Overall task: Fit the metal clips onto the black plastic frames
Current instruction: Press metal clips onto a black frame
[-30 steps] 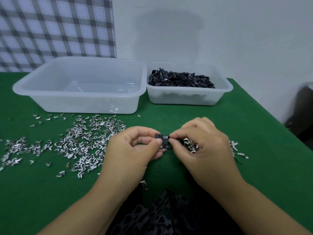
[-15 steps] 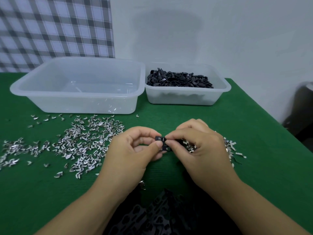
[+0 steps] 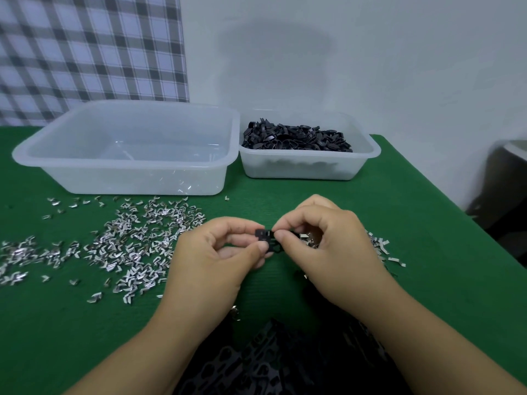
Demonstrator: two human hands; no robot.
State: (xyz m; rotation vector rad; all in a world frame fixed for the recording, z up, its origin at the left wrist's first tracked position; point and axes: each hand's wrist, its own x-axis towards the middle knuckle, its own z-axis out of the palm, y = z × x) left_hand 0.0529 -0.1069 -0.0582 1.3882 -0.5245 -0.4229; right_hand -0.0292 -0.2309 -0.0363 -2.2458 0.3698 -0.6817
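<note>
A small black plastic frame (image 3: pixel 263 234) is held above the green table between both hands. My left hand (image 3: pixel 216 258) pinches its left end with thumb and forefinger. My right hand (image 3: pixel 330 249) pinches its right end with curled fingers, and several metal clips (image 3: pixel 309 240) show inside that palm. Whether a clip sits on the frame is too small to tell. Loose metal clips (image 3: pixel 134 243) lie scattered on the cloth to the left, and a few more clips (image 3: pixel 382 249) lie to the right of my right hand.
A large translucent tub (image 3: pixel 128 172) stands at the back left with a few clips in it. A smaller tub (image 3: pixel 368 152) heaped with black frames (image 3: pixel 296 136) stands beside it at the back right. More black frames (image 3: pixel 271 363) lie at the near edge. The table's right edge (image 3: pixel 445 195) runs diagonally.
Both hands have stayed together on the frame. My right fingers have shifted slightly on its right end.
</note>
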